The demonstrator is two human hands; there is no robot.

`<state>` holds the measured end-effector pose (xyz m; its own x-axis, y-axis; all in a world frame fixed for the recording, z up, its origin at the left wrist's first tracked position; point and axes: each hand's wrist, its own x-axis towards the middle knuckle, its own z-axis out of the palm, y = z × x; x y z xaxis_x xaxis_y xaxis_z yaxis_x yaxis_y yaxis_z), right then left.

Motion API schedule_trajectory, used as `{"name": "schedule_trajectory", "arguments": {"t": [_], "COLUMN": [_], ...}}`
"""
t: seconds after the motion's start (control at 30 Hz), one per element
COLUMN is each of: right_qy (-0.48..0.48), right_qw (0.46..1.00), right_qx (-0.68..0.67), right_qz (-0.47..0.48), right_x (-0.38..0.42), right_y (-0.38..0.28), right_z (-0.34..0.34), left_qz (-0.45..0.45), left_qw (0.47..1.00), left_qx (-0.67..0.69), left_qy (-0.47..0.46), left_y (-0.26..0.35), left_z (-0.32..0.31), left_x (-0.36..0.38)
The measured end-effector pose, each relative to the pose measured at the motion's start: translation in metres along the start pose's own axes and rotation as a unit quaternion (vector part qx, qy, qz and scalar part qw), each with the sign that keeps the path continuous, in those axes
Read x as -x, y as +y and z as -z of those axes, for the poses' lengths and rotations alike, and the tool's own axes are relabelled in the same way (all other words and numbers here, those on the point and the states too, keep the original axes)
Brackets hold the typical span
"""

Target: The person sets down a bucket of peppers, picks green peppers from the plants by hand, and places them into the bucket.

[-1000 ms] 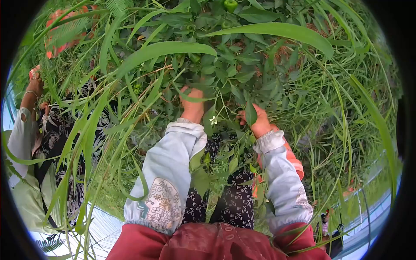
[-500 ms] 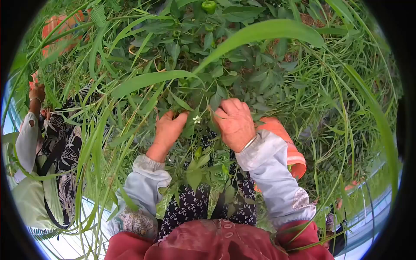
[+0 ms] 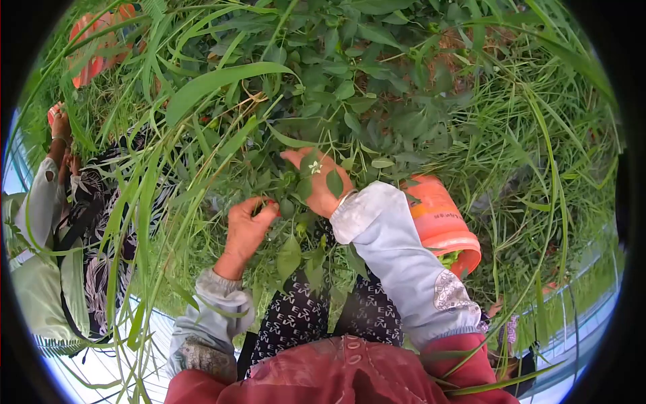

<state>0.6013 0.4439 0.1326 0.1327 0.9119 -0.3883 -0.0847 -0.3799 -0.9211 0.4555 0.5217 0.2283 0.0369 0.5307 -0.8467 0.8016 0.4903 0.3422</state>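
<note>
My left hand (image 3: 245, 232) is pinched at the left side of the pepper plant, with a small red thing (image 3: 274, 207) at its fingertips, perhaps a pepper. My right hand (image 3: 321, 180) reaches in among the leaves (image 3: 289, 256), and they hide part of its fingers. A white flower (image 3: 315, 167) shows in front of the back of that hand. Green peppers (image 3: 301, 229) hang just below, between my two hands. Beside my right sleeve an orange bucket (image 3: 437, 215) lies tilted, with green contents (image 3: 449, 257) at its mouth.
Long grass blades (image 3: 222, 84) arch across the view. A co-worker (image 3: 50, 269) is at the far left, one hand (image 3: 60, 124) raised near another orange bucket (image 3: 97, 47). Parts of another person (image 3: 511, 330) show at the lower right. Dense grass (image 3: 525, 148) stands on the right.
My right hand has moved left and now sits behind the white flower. My left hand has dropped slightly, and red now shows at its fingertips. Green contents now show in the near bucket.
</note>
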Motion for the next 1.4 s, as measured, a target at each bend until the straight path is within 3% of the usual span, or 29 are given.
{"name": "schedule_trajectory", "arguments": {"t": [0.07,0.13,0.2,0.27,0.3,0.37,0.47,0.53,0.67,0.73,0.8,0.87,0.9,0.93,0.97,1.0,1.07,1.13,1.2,1.27,1.33,1.4], "right_qy": [-0.068,-0.188,-0.164,-0.121,-0.100,-0.104,-0.071,-0.043,-0.052,-0.043,-0.055,-0.010,-0.035,-0.035,-0.003,0.027,0.031,0.019,0.055,0.066,0.027,0.014], "right_qw": [0.998,0.962,0.967,0.963,0.955,0.949,0.943,0.932,0.920,0.949,0.957,0.997,0.982,0.982,0.922,0.813,0.784,0.654,0.654,0.596,0.600,0.572], "right_qx": [0.003,0.197,0.197,0.241,0.275,0.294,0.312,0.323,0.355,0.301,0.273,0.068,-0.112,-0.114,-0.315,-0.500,-0.552,-0.708,-0.710,-0.767,-0.776,-0.795], "right_qz": [0.007,-0.020,0.000,0.025,0.045,0.045,0.089,0.159,0.158,0.083,0.075,0.028,-0.151,-0.146,-0.227,-0.296,-0.284,-0.265,-0.256,-0.230,-0.195,-0.201], "right_x": [-0.008,-0.007,0.004,0.011,0.014,0.022,0.029,0.031,0.034,0.037,0.044,0.044,0.039,0.033,0.027,0.021,0.017,0.018,0.017,0.018,0.020,0.023], "right_y": [0.009,-0.026,-0.029,-0.041,-0.041,-0.044,-0.047,-0.050,-0.059,-0.074,-0.074,-0.072,-0.073,-0.069,-0.063,-0.058,-0.050,-0.038,-0.038,-0.045,-0.038,-0.037], "right_z": [-0.012,-0.002,-0.001,0.005,0.001,0.003,0.008,0.011,0.011,0.018,0.015,0.013,0.018,0.021,0.022,0.023,0.019,0.012,0.012,0.015,0.011,0.008], "left_qz": [-0.027,-0.024,-0.022,0.077,0.076,-0.074,-0.099,-0.053,-0.091,-0.117,-0.137,-0.161,-0.262,-0.359,-0.399,-0.401,-0.417,-0.448,-0.479,-0.486,-0.484,-0.462], "left_qw": [1.000,0.999,0.998,0.996,0.996,0.986,0.984,0.991,0.993,0.990,0.989,0.986,0.962,0.925,0.907,0.906,0.888,0.865,0.841,0.816,0.817,0.857], "left_qx": [-0.013,-0.037,-0.060,-0.023,-0.022,-0.133,-0.150,-0.121,-0.077,-0.072,-0.051,-0.030,-0.061,-0.093,-0.106,-0.109,-0.184,-0.216,-0.243,-0.310,-0.312,-0.220], "left_qy": [0.002,0.001,0.001,-0.031,-0.031,-0.061,-0.016,-0.023,0.018,0.027,0.029,0.033,0.056,0.079,0.079,0.081,0.061,0.067,0.069,0.051,0.034,0.055], "left_y": [-0.005,-0.003,0.004,0.010,0.007,0.000,0.000,-0.003,0.015,0.022,0.029,0.041,0.052,0.060,0.063,0.070,0.086,0.081,0.074,0.067,0.060,0.055], "left_z": [0.001,0.006,0.010,0.012,0.011,0.006,-0.003,0.004,0.013,0.015,0.014,0.010,0.007,0.003,-0.001,-0.008,-0.023,-0.041,-0.052,-0.058,-0.063,-0.067], "left_x": [-0.001,0.004,0.012,0.019,0.024,0.033,0.038,0.031,0.027,0.027,0.026,0.024,0.024,0.024,0.022,0.024,0.030,0.023,0.018,0.018,0.015,0.014]}}
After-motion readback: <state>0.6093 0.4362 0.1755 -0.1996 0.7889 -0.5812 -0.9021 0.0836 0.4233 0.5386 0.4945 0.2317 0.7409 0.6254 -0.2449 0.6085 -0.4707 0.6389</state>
